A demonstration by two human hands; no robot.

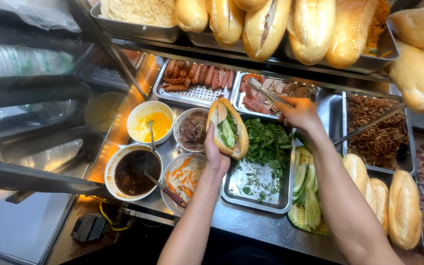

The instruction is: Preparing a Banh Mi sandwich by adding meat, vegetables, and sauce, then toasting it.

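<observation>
The left hand (215, 156) has a closed grip around a filled baguette (228, 128). Just right of it, the right hand (299, 114) pinches metal tongs (268, 94) over the tray of sliced meat (276, 93).

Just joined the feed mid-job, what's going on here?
A person stands at a food counter. The left hand holds an open baguette already filled with cucumber, greens and meat, above the herb tray. The right hand grips metal tongs whose tips are in the sliced-meat tray. Around them sit a sausage tray, bowls of dark sauce, yellow sauce and pickled carrot, sliced cucumber and plain loaves.
</observation>
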